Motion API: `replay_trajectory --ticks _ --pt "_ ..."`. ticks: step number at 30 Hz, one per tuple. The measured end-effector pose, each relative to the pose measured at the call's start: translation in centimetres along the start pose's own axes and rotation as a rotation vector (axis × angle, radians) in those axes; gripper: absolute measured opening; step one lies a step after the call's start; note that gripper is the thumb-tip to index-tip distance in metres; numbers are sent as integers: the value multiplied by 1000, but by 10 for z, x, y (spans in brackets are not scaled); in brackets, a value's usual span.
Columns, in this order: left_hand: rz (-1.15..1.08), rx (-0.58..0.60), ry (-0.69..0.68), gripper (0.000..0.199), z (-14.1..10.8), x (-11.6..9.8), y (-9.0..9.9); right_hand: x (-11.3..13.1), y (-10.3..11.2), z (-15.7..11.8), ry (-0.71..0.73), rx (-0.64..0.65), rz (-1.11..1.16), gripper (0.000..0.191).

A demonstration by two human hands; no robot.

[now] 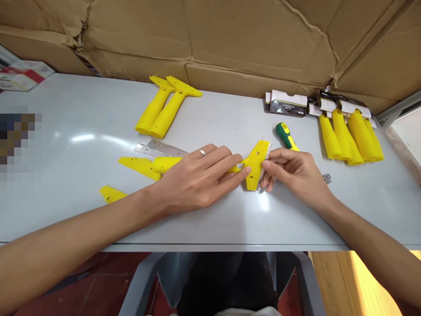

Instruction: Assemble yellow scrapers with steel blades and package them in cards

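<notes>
Pressing down flat, the left hand [197,180] lies palm-down over the handle of a yellow scraper [255,164] on the grey table [82,145], fingers stretched out and close together, fingertips reaching the scraper's wide head, so it's pinning the thing rather than gripping it. The right hand [292,171] comes in from the other side with fingers curled and pinched on the head's edge, where something pale and thin shows, maybe a blade, but it's too small to call. Most of the handle is buried under the left hand. Just behind sit a green-and-yellow screwdriver [285,135], partly hidden by the right hand, and a metal strip [159,149]. Farther back lie two loose yellow handles [164,109], and to the right a bunch of packaged scrapers [348,131]. Small dark bits [326,177] near the right wrist, can't make them out.
</notes>
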State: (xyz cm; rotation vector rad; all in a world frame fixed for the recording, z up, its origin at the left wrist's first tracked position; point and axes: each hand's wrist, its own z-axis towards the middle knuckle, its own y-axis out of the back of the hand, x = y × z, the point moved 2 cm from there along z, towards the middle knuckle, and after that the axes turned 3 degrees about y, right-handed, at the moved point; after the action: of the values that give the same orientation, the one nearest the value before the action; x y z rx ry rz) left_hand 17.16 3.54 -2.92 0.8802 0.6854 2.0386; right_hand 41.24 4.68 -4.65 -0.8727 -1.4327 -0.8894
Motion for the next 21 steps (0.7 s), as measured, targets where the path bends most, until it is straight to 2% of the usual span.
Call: replay_trajectory --ticks 3,7,9,11,14,18,21 --pt "-1 -9 -3 17 2 -2 0 -1 0 0 -23 31 -5 31" --pt "-16 -27 12 14 3 -4 1 3 -1 -2 5 7 -17 31" --pt "-57 -24 85 13 2 -5 1 6 -2 -4 41 -17 -40 31" --pt "-141 -21 214 14 0 -6 0 8 -5 -7 85 -50 -106 31" --pt "-293 8 401 27 -1 -7 -2 8 -11 -13 187 -78 -218 29" --pt "-428 83 487 16 -1 -9 -2 6 -18 -18 331 -101 -320 28" --pt "-578 114 610 14 1 -7 2 9 -20 -19 318 -83 -290 24"
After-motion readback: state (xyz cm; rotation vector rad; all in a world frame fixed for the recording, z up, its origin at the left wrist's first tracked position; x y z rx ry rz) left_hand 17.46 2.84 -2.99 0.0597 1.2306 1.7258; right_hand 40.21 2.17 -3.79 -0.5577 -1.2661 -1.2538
